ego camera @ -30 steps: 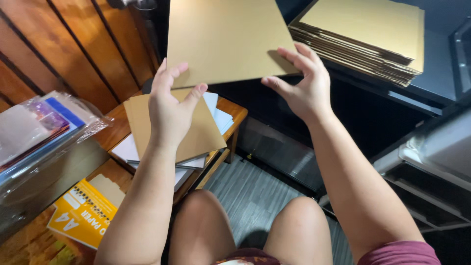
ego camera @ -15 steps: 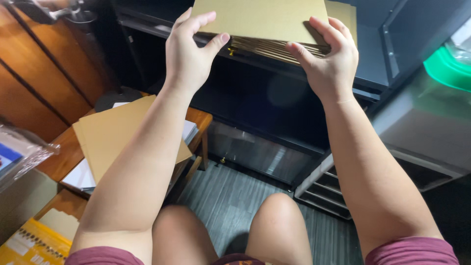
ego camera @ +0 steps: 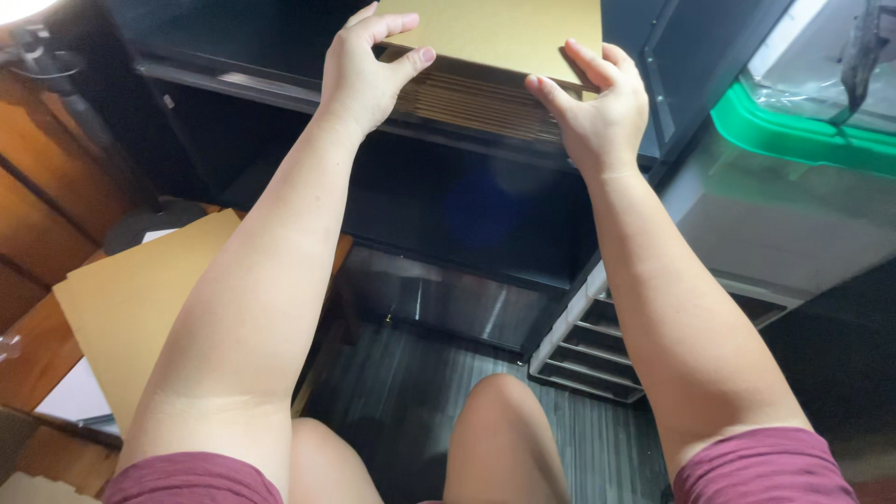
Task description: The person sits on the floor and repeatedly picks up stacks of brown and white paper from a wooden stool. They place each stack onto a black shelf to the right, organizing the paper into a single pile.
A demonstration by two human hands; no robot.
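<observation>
— What have the hands got hold of?

— A flat brown cardboard sheet (ego camera: 504, 28), lying on top of a stack of flattened cardboard (ego camera: 476, 98) on a dark shelf (ego camera: 280, 89); the left hand (ego camera: 359, 70) clasps its near left corner, fingers curled over the top, thumb pressed against the stack's edge.

— And the other?

— The right hand (ego camera: 597, 103) grips the near right edge; fingers spread on the top face, thumb tucked under the edge; half closed, not a fist.

— Anything nearby?

— Another cardboard sheet (ego camera: 140, 299) lies on a wooden table (ego camera: 28, 350) lower left; a green-rimmed clear bin (ego camera: 793, 140) sits at right.
</observation>
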